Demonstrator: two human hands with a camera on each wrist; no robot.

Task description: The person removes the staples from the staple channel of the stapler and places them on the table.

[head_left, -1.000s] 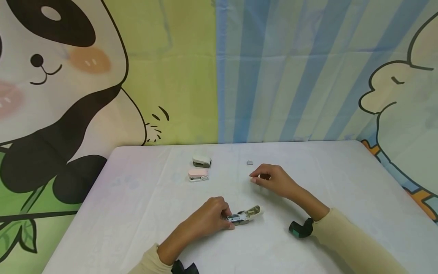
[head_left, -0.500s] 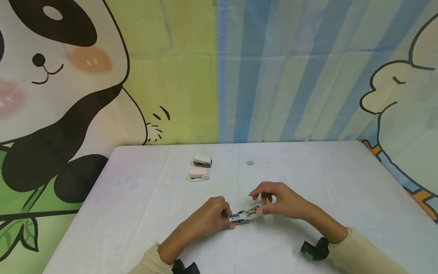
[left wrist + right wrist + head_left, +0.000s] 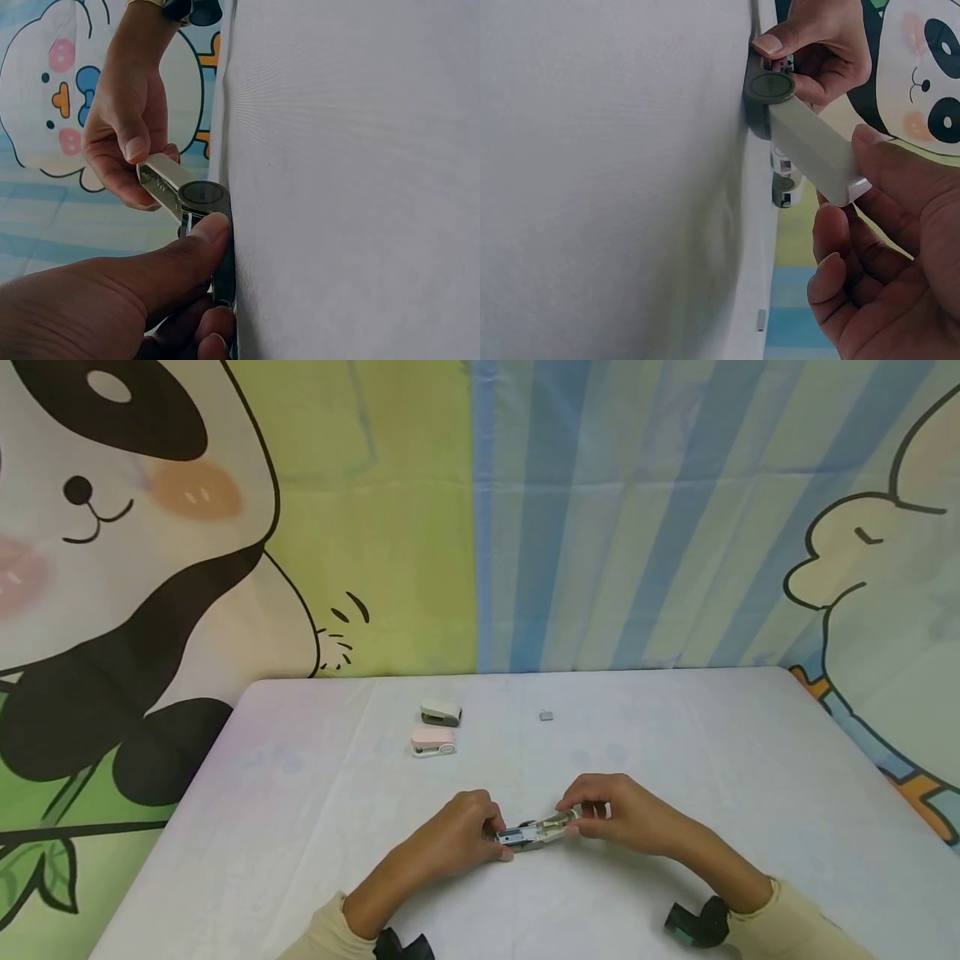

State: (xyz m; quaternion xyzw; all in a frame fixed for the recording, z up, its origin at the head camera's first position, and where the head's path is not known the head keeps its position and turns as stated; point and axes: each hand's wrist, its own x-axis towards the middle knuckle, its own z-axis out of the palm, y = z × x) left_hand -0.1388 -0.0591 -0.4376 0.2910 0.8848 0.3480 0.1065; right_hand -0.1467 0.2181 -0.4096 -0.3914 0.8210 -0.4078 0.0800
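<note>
A white-and-grey stapler lies on the table, folded open, its metal staple channel showing. My left hand grips the base end between thumb and fingers. At the other end, my right hand pinches the raised white cover with the thumb on one side and fingers on the other. In the left wrist view, the hollow underside of the cover tilts up from the round grey hinge. Whether staples sit in the channel is too small to tell.
Behind the left hand stand a pink stapler and a white-and-grey stapler. A small grey block, seemingly staples, lies toward the table's back. The white-covered table meets a printed cloth backdrop.
My right hand has come down and toward me from near the small grey block, and now pinches the stapler's cover end. The left hand keeps its grip in place.
</note>
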